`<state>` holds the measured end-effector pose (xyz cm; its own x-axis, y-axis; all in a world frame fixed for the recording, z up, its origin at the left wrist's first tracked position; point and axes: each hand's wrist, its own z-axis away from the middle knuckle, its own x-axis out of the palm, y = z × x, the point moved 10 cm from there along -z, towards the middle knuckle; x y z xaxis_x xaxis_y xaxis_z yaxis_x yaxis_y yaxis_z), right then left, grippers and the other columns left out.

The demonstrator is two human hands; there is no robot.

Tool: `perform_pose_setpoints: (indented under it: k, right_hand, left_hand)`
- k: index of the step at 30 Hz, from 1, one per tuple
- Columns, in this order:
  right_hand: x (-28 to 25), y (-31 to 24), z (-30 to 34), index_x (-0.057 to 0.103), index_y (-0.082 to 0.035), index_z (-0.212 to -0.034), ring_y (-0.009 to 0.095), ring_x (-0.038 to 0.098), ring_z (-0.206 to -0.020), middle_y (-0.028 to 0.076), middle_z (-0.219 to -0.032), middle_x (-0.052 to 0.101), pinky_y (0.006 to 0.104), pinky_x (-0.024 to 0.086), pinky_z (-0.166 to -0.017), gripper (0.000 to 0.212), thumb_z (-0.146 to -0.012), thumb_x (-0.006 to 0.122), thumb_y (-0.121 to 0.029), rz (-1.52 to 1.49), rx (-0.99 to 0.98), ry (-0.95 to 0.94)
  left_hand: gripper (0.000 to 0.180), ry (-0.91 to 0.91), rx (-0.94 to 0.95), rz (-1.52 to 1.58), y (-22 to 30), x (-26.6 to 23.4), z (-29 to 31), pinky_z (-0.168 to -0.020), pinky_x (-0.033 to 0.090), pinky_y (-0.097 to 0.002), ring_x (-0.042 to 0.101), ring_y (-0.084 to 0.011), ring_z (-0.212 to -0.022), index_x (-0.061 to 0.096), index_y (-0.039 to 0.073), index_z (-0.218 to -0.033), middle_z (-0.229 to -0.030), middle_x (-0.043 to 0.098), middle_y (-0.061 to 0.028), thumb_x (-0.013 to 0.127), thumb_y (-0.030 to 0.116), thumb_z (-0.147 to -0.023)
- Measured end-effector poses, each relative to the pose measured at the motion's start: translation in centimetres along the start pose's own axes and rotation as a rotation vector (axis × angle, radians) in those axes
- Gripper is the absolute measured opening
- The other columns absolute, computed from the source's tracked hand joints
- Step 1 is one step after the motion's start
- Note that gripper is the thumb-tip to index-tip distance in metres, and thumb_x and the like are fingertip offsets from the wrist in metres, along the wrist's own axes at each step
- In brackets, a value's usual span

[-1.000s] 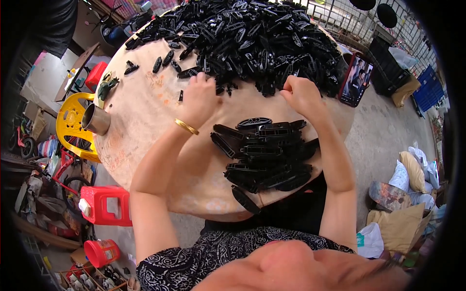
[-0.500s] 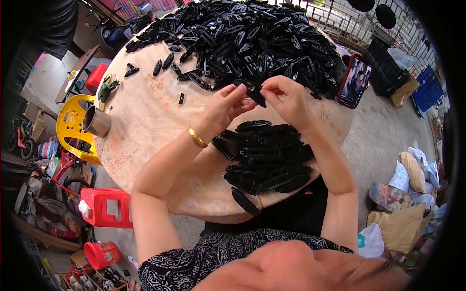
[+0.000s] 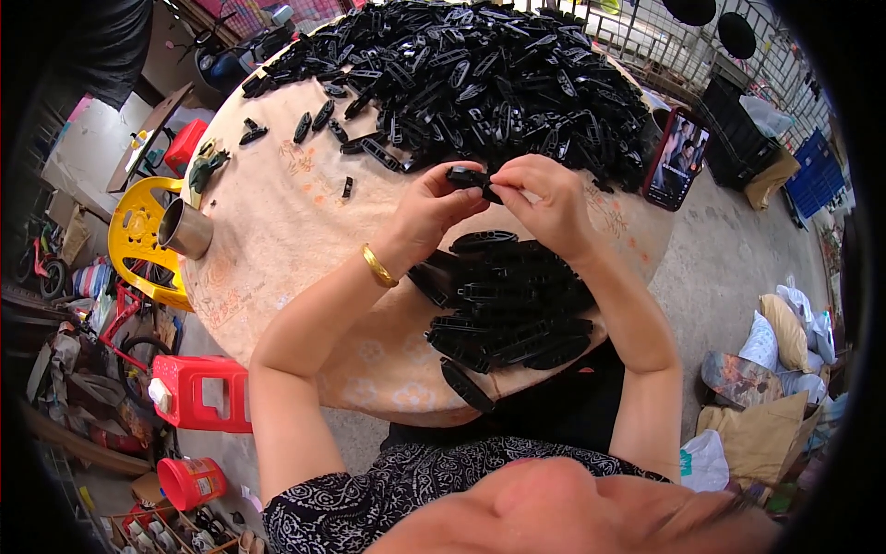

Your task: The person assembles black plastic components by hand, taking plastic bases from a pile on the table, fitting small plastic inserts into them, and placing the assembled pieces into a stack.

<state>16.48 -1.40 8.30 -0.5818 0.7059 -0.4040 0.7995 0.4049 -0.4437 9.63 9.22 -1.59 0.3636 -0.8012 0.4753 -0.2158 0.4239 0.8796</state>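
Between my two hands, over the middle of the round table, is a small elongated black plastic part (image 3: pixel 468 177). My left hand (image 3: pixel 436 205) has its thumb and fingers closed round the part's left end. The fingertips of my right hand (image 3: pixel 543 196) pinch its right end; whether a second, smaller piece is there cannot be made out. Beyond my hands a big heap of similar black plastic parts (image 3: pixel 461 83) covers the table's far side. Nearer to me, below my wrists, lies a smaller stack of longer black pieces (image 3: pixel 512 295), laid roughly side by side.
The round table (image 3: pixel 268 222) has a pale patterned cloth. A phone (image 3: pixel 676 159) stands at its right edge, a metal cup (image 3: pixel 185 229) at its left. A yellow chair (image 3: pixel 138 242), a red stool (image 3: pixel 198 392) and a red bucket (image 3: pixel 192 483) stand left. Bags (image 3: pixel 784 342) lie right.
The black part has turned from pointing down toward me to lying more level between my hands. My left fingers have closed further round it.
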Motion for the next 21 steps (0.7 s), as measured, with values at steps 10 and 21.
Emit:
perform_pose_setpoints:
  k: [10, 21]
  right_hand:
    - [2.1, 4.4, 1.6, 0.066, -0.001, -0.083, 0.016, 0.062, -0.072, 0.008, -0.080, 0.065, 0.0277, 0.049, -0.063, 0.015, -0.074, 0.070, -0.012, -0.175, 0.431, -0.116]
    - [0.5, 8.8, 1.3, 0.068, -0.002, -0.085, 0.011, 0.060, -0.062, 0.009, -0.070, 0.065, 0.0247, 0.048, -0.060, 0.030, -0.082, 0.067, -0.031, -0.423, 0.650, -0.272]
  left_hand:
    - [0.030, 0.138, 0.074, -0.211, 1.9, 0.2, 0.5, -0.071, 0.054, -0.0235, 0.062, -0.0107, -0.078, 0.054, -0.001, -0.109, -0.096, 0.063, -0.0071, 0.065, 0.004, -0.082]
    - [0.040, 0.020, 0.293, -0.715, 5.2, 4.1, 2.3, -0.068, 0.051, -0.0212, 0.061, -0.0105, -0.078, 0.050, 0.002, -0.116, -0.098, 0.064, -0.0097, 0.067, 0.003, -0.080]
